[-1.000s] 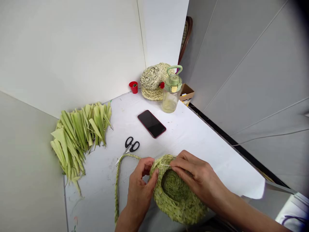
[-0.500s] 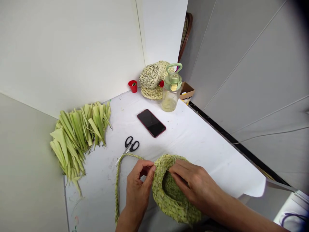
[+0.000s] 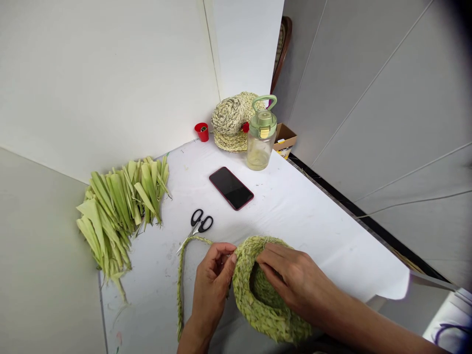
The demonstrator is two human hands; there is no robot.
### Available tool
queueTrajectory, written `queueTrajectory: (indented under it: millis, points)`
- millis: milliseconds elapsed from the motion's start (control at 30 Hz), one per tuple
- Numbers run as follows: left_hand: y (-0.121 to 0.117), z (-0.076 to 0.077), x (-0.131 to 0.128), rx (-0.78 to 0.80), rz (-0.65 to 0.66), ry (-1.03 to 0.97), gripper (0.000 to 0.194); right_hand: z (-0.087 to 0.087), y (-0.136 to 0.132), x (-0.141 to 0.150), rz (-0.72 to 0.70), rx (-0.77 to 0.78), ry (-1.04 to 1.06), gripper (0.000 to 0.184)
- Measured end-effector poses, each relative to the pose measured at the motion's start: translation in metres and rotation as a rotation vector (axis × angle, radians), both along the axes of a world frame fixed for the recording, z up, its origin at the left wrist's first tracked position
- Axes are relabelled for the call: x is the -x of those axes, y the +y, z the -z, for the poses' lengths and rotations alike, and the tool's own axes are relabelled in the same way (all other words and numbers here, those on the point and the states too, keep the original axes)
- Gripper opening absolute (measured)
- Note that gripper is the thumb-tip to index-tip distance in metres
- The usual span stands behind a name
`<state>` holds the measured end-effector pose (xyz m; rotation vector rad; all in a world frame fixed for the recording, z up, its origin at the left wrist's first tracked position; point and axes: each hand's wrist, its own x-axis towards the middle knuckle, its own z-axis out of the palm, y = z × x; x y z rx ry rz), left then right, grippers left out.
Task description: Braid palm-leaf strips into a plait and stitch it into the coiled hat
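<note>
A round green basket (image 3: 254,314), coiled from braided plant strips, lies tilted at the table's front with its hollow facing up. My left hand (image 3: 213,285) pinches its left outer edge between thumb and forefinger. Over the opening, my right hand (image 3: 291,273) has its fingers closed at the inner rim; whatever sits between the fingertips is too small to make out. Pale thread shows at the rim beside them. A thin green braid (image 3: 180,290) curves along the table and passes behind my left hand. Black-handled scissors (image 3: 195,227) lie just beyond the braid.
Pale green husk strips (image 3: 118,206) are heaped at the left by the wall. A phone (image 3: 231,188) lies mid-table. Behind it stand a lidded bottle (image 3: 260,145), a woven hat-like piece (image 3: 228,120) and a red cup (image 3: 201,132). A cardboard box (image 3: 285,140) is beyond the right edge.
The basket has shifted slightly right and down at its lower end. Both hands keep nearly the same places, with the right fingers a touch closer in. The camera view has moved a little.
</note>
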<state>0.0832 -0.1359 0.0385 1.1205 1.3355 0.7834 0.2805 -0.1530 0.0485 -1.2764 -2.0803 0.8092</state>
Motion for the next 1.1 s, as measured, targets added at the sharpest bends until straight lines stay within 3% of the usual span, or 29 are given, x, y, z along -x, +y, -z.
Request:
queueTrajectory:
  millis: [433, 1100]
  points:
    - [-0.001, 0.002, -0.002, 0.039, -0.019, -0.107, 0.028, -0.002, 0.005, 0.006, 0.006, 0.016, 0.031, 0.020]
    - [-0.005, 0.000, -0.009, 0.028, -0.127, -0.215, 0.025, -0.008, 0.002, 0.010, 0.036, 0.025, -0.151, 0.018]
